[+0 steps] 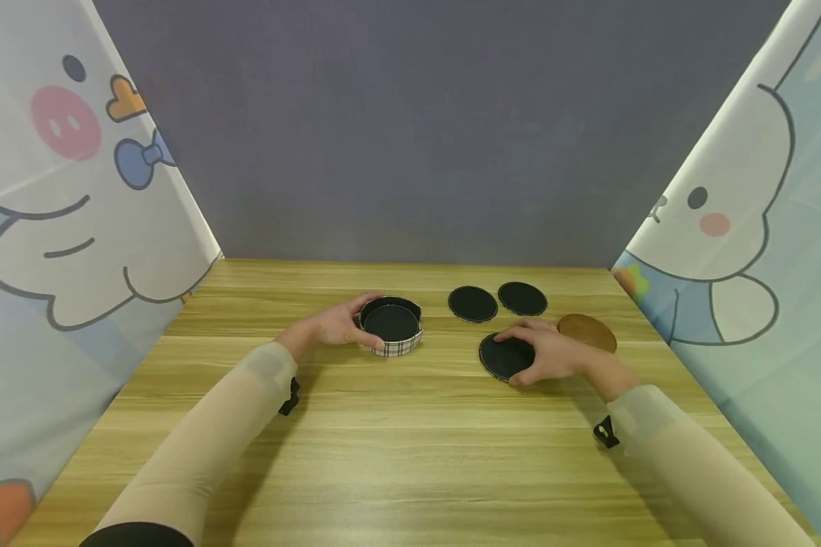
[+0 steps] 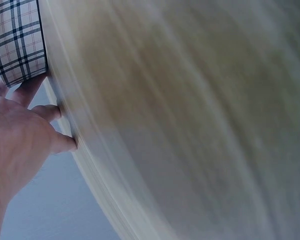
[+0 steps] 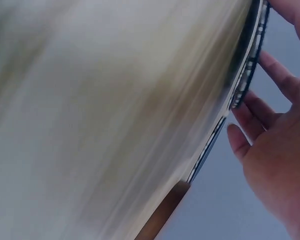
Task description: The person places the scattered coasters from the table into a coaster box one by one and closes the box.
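A round plaid-sided coaster holder (image 1: 395, 349) stands on the table at centre left, with a black disc inside it. My left hand (image 1: 338, 325) grips its left side, thumb at the front and fingers behind. In the left wrist view, the plaid wall (image 2: 21, 42) rises beside my fingers. To the right, my right hand (image 1: 550, 353) holds a round black coaster (image 1: 502, 358) by its edge, thumb near and fingertips far. The right wrist view has the coaster's patterned rim (image 3: 250, 60) against the fingers. Whether it is fully off the table I cannot tell.
Two more black coasters (image 1: 473, 304) lie behind the right hand, one beside the other (image 1: 523, 298). A brown disc (image 1: 588, 333) lies right of them, partly behind that hand. A grey wall (image 1: 417, 137) closes the wooden table's (image 1: 397, 456) back; cartoon-printed cloths hang at both sides.
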Action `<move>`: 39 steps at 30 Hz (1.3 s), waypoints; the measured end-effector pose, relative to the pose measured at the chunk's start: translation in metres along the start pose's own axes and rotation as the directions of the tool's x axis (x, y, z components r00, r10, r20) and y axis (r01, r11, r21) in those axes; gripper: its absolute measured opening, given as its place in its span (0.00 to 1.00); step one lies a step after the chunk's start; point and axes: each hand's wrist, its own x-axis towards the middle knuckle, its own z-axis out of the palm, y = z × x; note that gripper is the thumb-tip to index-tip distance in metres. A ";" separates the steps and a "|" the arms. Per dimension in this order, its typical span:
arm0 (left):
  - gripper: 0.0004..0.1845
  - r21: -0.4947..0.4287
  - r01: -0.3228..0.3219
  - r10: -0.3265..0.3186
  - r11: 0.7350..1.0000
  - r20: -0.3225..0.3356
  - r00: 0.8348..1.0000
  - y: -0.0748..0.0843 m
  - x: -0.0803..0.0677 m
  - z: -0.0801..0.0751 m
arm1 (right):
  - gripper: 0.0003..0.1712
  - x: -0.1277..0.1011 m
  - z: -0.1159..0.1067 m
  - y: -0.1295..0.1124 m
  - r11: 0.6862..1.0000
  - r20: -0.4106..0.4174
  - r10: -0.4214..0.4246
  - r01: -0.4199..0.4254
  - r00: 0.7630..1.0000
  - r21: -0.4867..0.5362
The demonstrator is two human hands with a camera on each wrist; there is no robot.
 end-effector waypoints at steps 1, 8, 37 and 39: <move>0.64 0.001 0.000 0.000 1.000 0.000 1.000 -0.001 0.000 0.000 | 0.47 0.002 0.000 -0.002 1.000 -0.006 -0.004 0.004 1.000 0.001; 0.64 -0.007 -0.011 0.011 1.000 0.006 1.000 -0.001 0.000 0.001 | 0.45 0.018 -0.001 -0.022 0.999 -0.058 -0.037 0.038 0.998 0.012; 0.62 0.004 -0.044 0.044 0.999 0.009 0.999 -0.001 0.000 0.000 | 0.45 0.078 0.007 -0.078 0.988 -0.118 -0.129 0.138 0.985 0.066; 0.63 -0.002 -0.041 0.041 0.999 0.011 0.999 -0.001 0.000 0.000 | 0.45 0.082 0.008 -0.080 0.987 -0.120 -0.139 0.147 0.983 0.066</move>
